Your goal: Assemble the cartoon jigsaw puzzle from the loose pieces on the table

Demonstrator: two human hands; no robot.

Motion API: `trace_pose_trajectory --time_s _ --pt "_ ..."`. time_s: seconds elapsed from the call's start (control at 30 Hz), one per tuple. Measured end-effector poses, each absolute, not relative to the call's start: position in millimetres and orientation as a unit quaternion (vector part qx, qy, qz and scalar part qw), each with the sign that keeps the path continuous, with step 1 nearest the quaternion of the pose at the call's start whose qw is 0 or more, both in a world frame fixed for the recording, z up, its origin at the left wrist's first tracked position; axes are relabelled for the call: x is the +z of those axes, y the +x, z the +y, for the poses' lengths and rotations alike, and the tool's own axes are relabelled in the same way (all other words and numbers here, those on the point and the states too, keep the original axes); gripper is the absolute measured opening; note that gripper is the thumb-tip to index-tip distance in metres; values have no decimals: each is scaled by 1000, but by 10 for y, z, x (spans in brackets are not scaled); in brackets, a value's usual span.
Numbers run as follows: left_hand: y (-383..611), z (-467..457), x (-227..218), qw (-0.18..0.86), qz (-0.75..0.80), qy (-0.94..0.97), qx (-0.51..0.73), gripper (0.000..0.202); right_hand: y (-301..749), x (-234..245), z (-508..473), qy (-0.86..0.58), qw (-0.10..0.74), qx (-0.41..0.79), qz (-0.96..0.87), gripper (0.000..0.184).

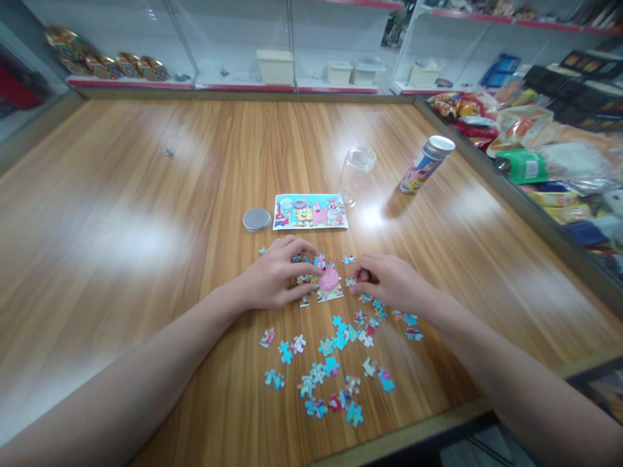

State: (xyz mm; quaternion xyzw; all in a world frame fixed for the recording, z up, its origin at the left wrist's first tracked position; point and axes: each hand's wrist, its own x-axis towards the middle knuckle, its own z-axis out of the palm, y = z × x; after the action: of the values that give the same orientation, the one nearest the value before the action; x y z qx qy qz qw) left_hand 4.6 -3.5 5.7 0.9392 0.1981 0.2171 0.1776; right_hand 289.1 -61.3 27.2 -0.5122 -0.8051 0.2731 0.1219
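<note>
My left hand (280, 272) rests with spread fingers over a partly joined jigsaw puzzle (329, 280), hiding some of its left side. A pink cartoon figure shows on the joined part. Just right of it, my right hand (384, 277) has its thumb and fingers pinched together at a small puzzle piece (351, 282). Another loose piece (348, 259) lies a little above. Many loose blue and mixed-colour pieces (341, 334) are scattered on the near side of the table. Beyond my hands lies a picture card (310, 212) with cartoon figures.
A round metal lid (256, 220) sits left of the card. Behind it stand a clear jar (357, 175) and a printed tube (426, 164) with a silver lid. Packaged goods (535, 149) fill the right side past the wooden table's (146, 227) edge. Shelves (233, 45) stand behind.
</note>
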Motion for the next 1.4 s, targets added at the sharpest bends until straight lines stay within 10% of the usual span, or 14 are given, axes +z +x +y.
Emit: trace_pose_trajectory --time_s 1.1,1.4 --pt "62 -40 13 146 174 957 181 30 2913 367 -673 -429 221 257 -837 27" --pt "66 -46 34 155 176 955 183 28 2843 396 -709 -412 86 277 -864 25"
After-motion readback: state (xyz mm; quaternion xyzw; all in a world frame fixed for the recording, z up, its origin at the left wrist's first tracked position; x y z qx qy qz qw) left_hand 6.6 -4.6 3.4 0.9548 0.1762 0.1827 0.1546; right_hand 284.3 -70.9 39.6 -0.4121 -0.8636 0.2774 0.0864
